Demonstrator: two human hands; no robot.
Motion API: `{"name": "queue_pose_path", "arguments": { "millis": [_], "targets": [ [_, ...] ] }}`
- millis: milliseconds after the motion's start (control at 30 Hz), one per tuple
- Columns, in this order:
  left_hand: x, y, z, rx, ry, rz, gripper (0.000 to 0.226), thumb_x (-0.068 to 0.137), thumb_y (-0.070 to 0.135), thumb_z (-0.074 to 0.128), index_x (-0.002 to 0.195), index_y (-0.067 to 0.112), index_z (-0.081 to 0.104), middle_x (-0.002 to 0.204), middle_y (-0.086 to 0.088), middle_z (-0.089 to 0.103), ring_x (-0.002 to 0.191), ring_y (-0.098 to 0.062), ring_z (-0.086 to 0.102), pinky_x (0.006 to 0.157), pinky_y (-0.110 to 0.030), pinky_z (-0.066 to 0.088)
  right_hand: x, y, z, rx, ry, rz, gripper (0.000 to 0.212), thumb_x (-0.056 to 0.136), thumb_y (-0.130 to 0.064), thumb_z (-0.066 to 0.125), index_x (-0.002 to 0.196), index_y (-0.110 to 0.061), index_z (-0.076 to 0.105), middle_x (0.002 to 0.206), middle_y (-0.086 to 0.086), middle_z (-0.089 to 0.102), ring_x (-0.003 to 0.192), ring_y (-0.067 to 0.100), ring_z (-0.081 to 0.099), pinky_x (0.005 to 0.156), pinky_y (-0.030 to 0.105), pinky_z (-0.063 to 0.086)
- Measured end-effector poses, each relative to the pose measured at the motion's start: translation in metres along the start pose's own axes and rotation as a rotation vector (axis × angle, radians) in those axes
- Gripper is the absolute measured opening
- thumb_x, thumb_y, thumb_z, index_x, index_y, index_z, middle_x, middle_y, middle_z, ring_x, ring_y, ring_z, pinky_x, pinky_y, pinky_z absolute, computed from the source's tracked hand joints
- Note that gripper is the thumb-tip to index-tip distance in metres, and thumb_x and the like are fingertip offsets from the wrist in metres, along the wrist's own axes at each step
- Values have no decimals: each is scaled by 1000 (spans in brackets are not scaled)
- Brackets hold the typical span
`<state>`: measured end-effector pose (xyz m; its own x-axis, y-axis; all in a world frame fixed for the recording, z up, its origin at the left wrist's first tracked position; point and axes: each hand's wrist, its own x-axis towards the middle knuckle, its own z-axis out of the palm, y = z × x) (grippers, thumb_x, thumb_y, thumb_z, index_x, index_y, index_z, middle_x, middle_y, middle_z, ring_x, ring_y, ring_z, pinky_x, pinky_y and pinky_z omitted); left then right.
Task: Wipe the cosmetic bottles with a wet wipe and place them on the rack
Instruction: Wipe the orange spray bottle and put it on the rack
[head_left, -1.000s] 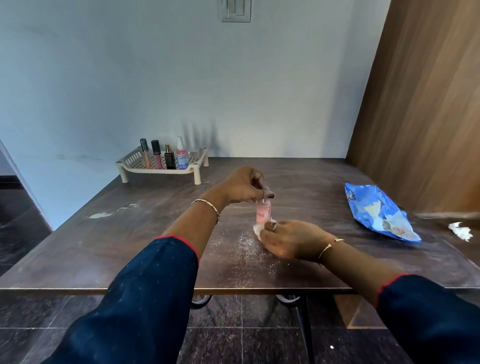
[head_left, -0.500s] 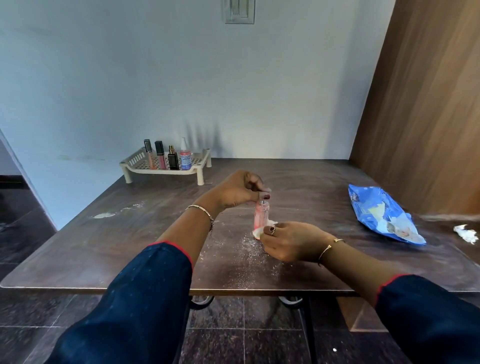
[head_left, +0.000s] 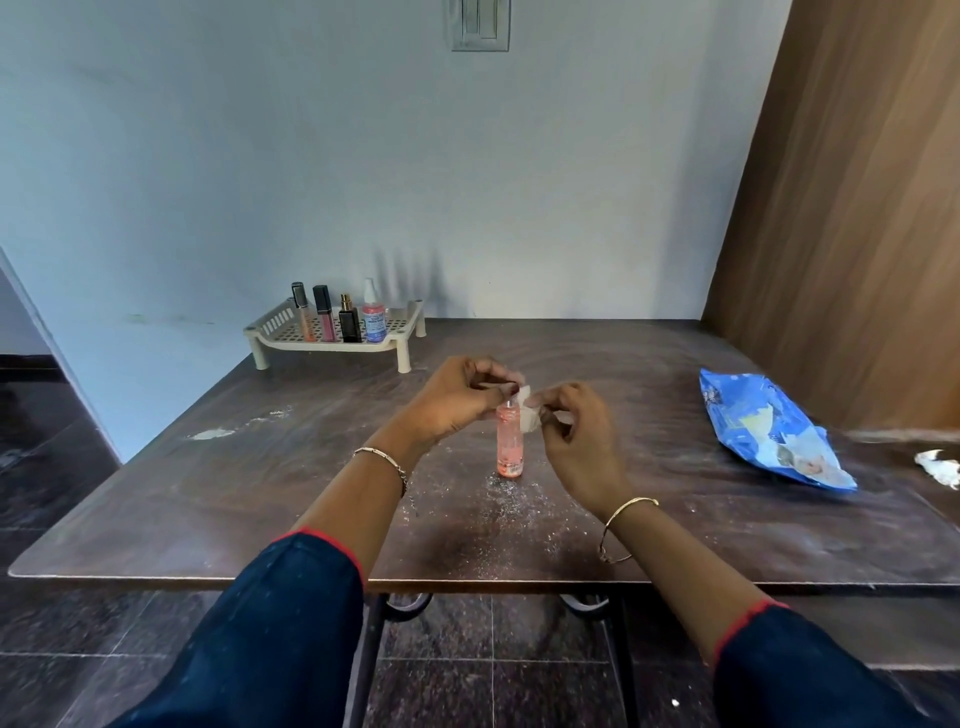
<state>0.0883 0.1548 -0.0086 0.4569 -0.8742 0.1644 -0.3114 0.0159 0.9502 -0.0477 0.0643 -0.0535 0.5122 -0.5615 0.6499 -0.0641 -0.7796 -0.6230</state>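
A small pink cosmetic bottle (head_left: 509, 441) stands upright on the brown table (head_left: 260, 493), near the middle. My left hand (head_left: 457, 397) pinches its top from the left. My right hand (head_left: 576, 431) holds a white wet wipe (head_left: 527, 410) against the bottle's upper right side. A beige rack (head_left: 400, 332) stands at the back left of the table. Several cosmetic bottles (head_left: 349, 322) stand upright in a row on it.
A blue wet-wipe packet (head_left: 763, 431) lies on the right of the table. A crumpled white wipe (head_left: 940, 467) lies at the far right edge. White powder is scattered in front of the bottle. A wooden panel rises on the right, a wall behind.
My right hand has lifted with the wipe from the bottle's base to its top. The bottle's lower part now shows. My left hand stays on the cap.
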Motion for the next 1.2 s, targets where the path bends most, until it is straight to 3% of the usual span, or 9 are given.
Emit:
{"name": "queue_pose_path", "arguments": {
  "millis": [200,333,433,600,667,800,900,1033,1200],
  "targets": [
    [-1,-1,0,-7,85,23,21,81,4,69,102,-2,69,92,-7,70,84,-14,67,75,-25,59,0,-7,3,-316,-127,-368,25,80,4,61,100,-7,69,103,8,64,86,26,61,71,36,54],
    [3,0,1,-10,118,27,22,80,1,70,101,-6,69,96,-13,70,84,-15,66,73,-26,59,-1,-3,-3,-536,-250,-561,32,75,2,70,104,-11,67,99,5,61,73,22,58,51,31,52],
    [7,1,0,-35,106,-8,19,79,0,71,97,-6,68,97,-14,70,82,-15,67,69,-28,60,-10,5,-6,-647,-359,-747,18,80,-9,64,98,-11,65,95,4,59,67,18,57,41,28,47],
    [10,3,-2,-47,82,-52,19,78,0,72,94,-8,65,104,-14,70,94,-22,67,79,-41,59,-16,17,-4,-944,-621,-1004,20,83,-16,57,99,-13,68,111,5,61,81,16,61,50,25,54],
    [10,4,-3,-35,81,-57,20,78,-1,72,95,-9,65,105,-14,70,93,-23,68,80,-42,59,-8,15,-6,-947,-601,-1068,17,82,-15,62,97,-12,69,108,5,63,79,15,61,49,24,53],
    [9,6,-4,35,82,-43,23,79,2,71,99,-9,67,98,-12,71,83,-17,68,75,-35,60,13,2,-12,-841,-376,-993,16,78,-11,69,93,-9,68,94,6,63,65,17,57,40,26,40],
    [7,6,-2,98,96,0,21,80,7,72,97,-5,70,90,-5,70,72,-6,63,64,-23,57,15,-1,-11,-747,-299,-855,27,76,-11,74,102,-10,66,87,6,58,64,20,55,38,27,35],
    [6,5,-2,78,87,12,22,80,5,72,98,-6,69,91,-7,69,77,-9,63,68,-25,58,7,3,-6,-602,-217,-699,31,81,-5,51,108,-9,66,89,9,59,69,26,56,41,30,41],
    [6,3,-5,70,99,-1,19,80,4,71,97,-6,69,97,-9,70,83,-14,65,78,-38,59,5,0,-2,-619,-289,-690,38,71,1,73,106,-9,64,89,8,57,67,24,55,40,29,41]
  ]
}}
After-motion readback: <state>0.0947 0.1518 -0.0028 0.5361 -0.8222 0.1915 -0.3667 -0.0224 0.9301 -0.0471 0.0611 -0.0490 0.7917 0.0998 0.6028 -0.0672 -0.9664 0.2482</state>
